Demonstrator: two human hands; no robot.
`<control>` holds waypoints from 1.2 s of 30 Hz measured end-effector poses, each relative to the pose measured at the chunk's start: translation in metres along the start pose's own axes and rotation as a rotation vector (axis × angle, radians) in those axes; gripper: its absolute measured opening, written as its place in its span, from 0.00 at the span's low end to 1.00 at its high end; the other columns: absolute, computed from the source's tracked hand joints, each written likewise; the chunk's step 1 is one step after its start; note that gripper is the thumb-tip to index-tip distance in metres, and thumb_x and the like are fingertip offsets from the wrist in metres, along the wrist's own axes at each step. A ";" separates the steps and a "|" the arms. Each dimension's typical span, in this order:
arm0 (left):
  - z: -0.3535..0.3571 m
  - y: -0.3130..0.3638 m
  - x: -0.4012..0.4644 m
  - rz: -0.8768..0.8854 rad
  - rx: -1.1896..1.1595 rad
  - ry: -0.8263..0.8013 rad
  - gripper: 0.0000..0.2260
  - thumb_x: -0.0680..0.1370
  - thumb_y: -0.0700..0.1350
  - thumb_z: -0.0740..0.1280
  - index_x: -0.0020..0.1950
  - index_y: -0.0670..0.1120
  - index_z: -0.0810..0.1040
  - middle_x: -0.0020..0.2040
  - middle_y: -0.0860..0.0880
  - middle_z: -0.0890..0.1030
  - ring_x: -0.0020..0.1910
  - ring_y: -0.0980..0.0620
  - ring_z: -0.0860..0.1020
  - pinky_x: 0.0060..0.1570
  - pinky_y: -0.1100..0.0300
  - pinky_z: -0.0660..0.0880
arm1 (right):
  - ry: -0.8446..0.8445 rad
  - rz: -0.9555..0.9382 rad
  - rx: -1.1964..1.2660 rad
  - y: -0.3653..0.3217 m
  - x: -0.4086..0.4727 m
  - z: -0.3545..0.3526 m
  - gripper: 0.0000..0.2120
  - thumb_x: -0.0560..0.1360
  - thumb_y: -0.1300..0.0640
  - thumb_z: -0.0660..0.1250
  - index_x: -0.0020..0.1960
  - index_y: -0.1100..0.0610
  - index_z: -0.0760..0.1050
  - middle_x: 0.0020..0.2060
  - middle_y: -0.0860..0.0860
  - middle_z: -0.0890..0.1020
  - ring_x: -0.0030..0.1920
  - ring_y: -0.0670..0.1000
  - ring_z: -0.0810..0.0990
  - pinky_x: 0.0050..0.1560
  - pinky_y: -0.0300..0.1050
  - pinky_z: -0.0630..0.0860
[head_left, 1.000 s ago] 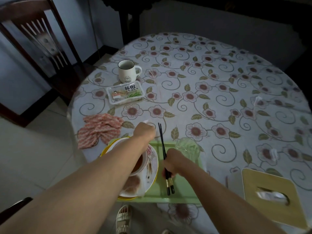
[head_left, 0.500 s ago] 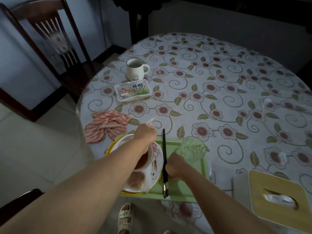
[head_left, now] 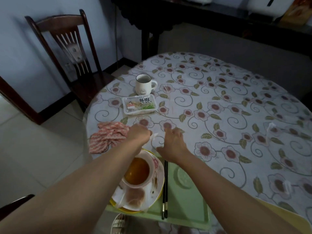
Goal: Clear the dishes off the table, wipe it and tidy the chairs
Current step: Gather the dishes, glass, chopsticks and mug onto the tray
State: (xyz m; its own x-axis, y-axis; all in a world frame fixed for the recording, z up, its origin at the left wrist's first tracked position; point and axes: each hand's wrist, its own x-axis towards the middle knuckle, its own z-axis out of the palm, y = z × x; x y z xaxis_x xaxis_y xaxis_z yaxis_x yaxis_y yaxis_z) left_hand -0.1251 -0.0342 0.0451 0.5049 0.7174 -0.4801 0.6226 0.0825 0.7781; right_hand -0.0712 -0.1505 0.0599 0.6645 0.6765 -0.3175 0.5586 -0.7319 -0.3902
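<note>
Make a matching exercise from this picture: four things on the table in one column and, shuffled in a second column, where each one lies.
Things
1. white mug
2. chopsticks
3. striped cloth
4. snack pack

Places
A. at the table's near left edge, beside the left hand
B. on the green tray, right of the stacked dishes
C. farthest back, nearest the wooden chair
D. just in front of the mug

Pairs: 1-C, 2-B, 3-A, 4-D
</note>
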 end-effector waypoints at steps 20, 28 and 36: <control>-0.086 0.055 0.212 0.142 0.312 0.035 0.24 0.72 0.44 0.70 0.67 0.45 0.68 0.64 0.46 0.74 0.62 0.45 0.73 0.62 0.51 0.71 | 0.166 0.066 0.057 -0.085 0.248 -0.026 0.46 0.69 0.49 0.73 0.76 0.55 0.48 0.71 0.58 0.57 0.70 0.61 0.58 0.68 0.55 0.61; -0.086 0.037 0.264 0.172 0.439 -0.019 0.29 0.72 0.45 0.70 0.71 0.49 0.65 0.66 0.47 0.71 0.66 0.45 0.69 0.62 0.49 0.71 | 0.219 0.052 -0.070 -0.100 0.333 -0.027 0.49 0.67 0.43 0.74 0.76 0.52 0.46 0.74 0.56 0.54 0.73 0.60 0.52 0.71 0.56 0.54; -0.088 0.020 0.284 0.142 0.559 -0.122 0.21 0.76 0.42 0.65 0.69 0.48 0.68 0.62 0.46 0.77 0.58 0.45 0.77 0.59 0.51 0.73 | 0.247 0.113 -0.135 -0.102 0.374 -0.015 0.45 0.65 0.39 0.74 0.71 0.57 0.56 0.64 0.57 0.67 0.65 0.59 0.69 0.66 0.53 0.65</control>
State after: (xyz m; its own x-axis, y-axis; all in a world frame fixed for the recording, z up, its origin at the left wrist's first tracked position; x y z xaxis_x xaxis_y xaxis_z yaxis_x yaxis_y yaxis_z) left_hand -0.0219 0.2317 -0.0401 0.6510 0.6070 -0.4558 0.7478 -0.4093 0.5228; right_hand 0.1277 0.1753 -0.0064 0.8173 0.5622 -0.1260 0.5247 -0.8166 -0.2406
